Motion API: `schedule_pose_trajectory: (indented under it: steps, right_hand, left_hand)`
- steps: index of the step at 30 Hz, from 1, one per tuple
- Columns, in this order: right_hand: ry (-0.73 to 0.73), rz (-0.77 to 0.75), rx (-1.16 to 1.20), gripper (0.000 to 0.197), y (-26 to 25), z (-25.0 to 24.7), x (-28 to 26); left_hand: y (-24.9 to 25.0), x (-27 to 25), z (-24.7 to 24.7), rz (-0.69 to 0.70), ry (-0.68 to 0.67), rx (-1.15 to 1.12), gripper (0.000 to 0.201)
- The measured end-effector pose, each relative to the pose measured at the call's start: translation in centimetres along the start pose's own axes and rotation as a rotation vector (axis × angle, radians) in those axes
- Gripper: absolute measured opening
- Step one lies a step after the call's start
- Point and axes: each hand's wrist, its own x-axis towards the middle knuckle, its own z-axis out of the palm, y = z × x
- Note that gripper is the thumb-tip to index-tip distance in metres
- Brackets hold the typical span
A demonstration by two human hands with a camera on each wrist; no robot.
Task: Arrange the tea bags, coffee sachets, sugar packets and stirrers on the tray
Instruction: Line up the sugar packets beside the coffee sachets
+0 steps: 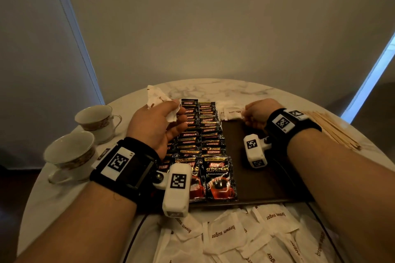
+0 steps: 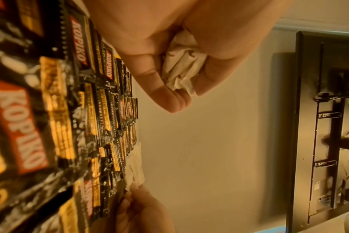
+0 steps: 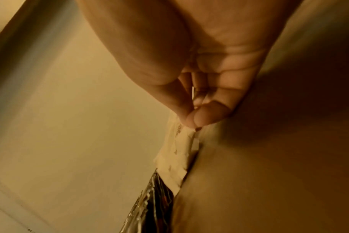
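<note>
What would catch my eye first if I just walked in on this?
The black Kopiko coffee sachets, laid in overlapping rows down the left half of the dark tray. The left hand above them grips a bunch of white sugar packets, while the right hand pinches one packet at the tray's far edge.

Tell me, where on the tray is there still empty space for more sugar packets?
The tray is bare right of the Kopiko coffee sachets, between them and the right forearm, below the brown sugar packet the right hand pinches. The left half is crowded with sachets.
</note>
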Motion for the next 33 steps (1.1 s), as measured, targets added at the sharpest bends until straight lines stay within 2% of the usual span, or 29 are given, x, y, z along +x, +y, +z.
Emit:
schedule_pose_trajectory:
  steps: [9, 14, 18, 21, 25, 29, 33]
  right_hand:
    - [-0.062, 0.072, 0.007, 0.002, -0.7, 1.3, 0.2]
    - [-0.078, 0.076, 0.035, 0.009, -0.4, 0.7, 0.2]
    - [-0.058, 0.111, 0.097, 0.006, -0.6, 0.4, -0.6]
    - [-0.082, 0.086, 0.158, 0.008, -0.7, 0.7, -1.2]
    - [-0.204, 0.118, 0.161, 0.014, -0.7, 1.3, -1.8]
    - [-0.210, 0.136, 0.182, 0.015, -0.6, 1.4, -2.0]
    - [-0.259, 0.031, 0.322, 0.013, -0.9, 0.7, -3.7]
  left_hand:
    - [0.3, 0.3, -0.4, -0.003, -0.002, -0.011, 0.014]
    - [0.4, 0.4, -0.5, -0.006, 0.009, -0.004, 0.016]
    - [0.5, 0.1, -0.4, -0.023, -0.003, 0.005, 0.012]
    - [0.5, -0.1, -0.3, -0.051, -0.040, 0.020, 0.008]
    - [0.3, -0.5, -0.1, -0.098, -0.113, 0.050, 0.011]
    - [0.1, -1.0, 0.1, -0.135, -0.190, 0.127, 0.014]
    - [0.2, -1.7, 0.4, -0.158, -0.276, 0.159, 0.018]
